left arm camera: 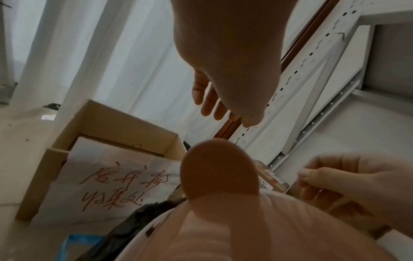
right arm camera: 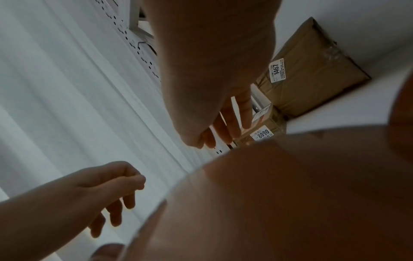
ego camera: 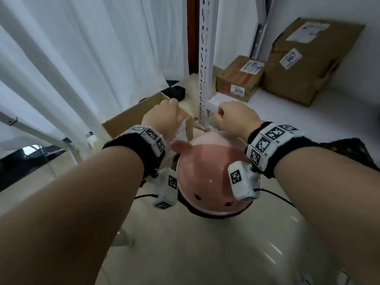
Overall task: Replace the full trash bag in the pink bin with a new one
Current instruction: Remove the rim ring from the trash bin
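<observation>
The pink bin (ego camera: 207, 173) stands on the floor under my forearms, its domed lid with two ears and a snout closed. A black bag's edge (left arm camera: 134, 220) shows beneath the lid's rim. My left hand (ego camera: 162, 118) hovers above the lid's far left, over the pink ear (left arm camera: 219, 167), with fingers loosely curled and thumb near the forefinger. My right hand (ego camera: 234, 118) hovers above the far right, also loosely curled. No bag or other object shows in either hand. In the right wrist view the lid (right arm camera: 290, 203) fills the lower right, below the hanging fingers (right arm camera: 232, 123).
An open cardboard box (ego camera: 131, 118) holding a sheet with red handwriting (left arm camera: 107, 181) sits left of the bin. A white perforated shelf post (ego camera: 205, 58) rises just behind. Two parcels (ego camera: 238, 79) (ego camera: 308, 58) lie on the low shelf. Dark crinkled material (ego camera: 349, 149) lies at the right. White curtains (ego camera: 82, 48) hang left.
</observation>
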`<state>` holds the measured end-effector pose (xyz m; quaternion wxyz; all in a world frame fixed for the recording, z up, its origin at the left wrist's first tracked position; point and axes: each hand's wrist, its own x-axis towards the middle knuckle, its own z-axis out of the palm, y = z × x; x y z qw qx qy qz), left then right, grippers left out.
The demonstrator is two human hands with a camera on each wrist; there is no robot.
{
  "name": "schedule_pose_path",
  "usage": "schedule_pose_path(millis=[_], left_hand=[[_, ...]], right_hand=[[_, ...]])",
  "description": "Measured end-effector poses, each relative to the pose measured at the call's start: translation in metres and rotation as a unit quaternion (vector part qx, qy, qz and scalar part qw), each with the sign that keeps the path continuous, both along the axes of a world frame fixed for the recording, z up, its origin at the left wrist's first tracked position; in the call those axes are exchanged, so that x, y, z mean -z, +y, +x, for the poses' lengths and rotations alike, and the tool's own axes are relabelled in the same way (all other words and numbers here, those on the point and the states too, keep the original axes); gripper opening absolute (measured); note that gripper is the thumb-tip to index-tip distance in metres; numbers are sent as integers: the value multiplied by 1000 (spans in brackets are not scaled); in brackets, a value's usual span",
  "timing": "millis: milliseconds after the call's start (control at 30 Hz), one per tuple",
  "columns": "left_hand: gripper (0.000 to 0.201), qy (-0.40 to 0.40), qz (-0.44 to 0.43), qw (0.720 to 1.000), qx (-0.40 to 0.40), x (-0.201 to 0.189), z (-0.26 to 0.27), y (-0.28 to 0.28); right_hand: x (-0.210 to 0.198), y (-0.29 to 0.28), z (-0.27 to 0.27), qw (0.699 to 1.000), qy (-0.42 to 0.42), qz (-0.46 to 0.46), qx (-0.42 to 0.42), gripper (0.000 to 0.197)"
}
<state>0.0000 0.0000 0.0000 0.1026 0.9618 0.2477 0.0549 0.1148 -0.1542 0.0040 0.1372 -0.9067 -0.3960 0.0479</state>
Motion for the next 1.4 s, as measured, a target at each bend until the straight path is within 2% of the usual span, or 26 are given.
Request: schedule_pose_path(millis=[200,300,400,600,767,900,967,1033,1133,1267,1400], left_hand=[[23,-9,-32,999,12,9,-17,-7],[28,-36,-29,999,8,5,-38,-17],[25,-55,-37,998,5,2,-60,-33],[31,-46,-48,998,18,-17,-95,-60],[39,-24,-74,997,14,-11,-102,-64],[47,-24,-80,996,31,2,-93,-58],[49,-11,-83,996,38,11,-84,-53],[46,12,-93,995,41,16,-77,-52],[35,-6,-123,992,31,23,-58,-56],[30,-63,-134,989,1,40,-50,-62],[35,-115,-142,983,-23,44,-51,-70]], right_hand=[[4,-14,-15,1000,-22,-15,-8,25],[-4,-35,-32,999,-42,10,5,25],[-9,-58,-56,998,-57,9,16,25],[-28,-86,-90,995,-87,-19,48,31],[-29,-97,-89,996,-32,32,74,33],[3,-108,-73,989,83,-62,102,41],[13,-108,-61,982,141,-48,113,35],[16,-108,-55,982,155,-31,103,27],[25,-108,-47,987,130,-14,92,22],[46,-116,-53,990,63,81,96,17],[50,-122,-59,987,-21,130,97,29]])
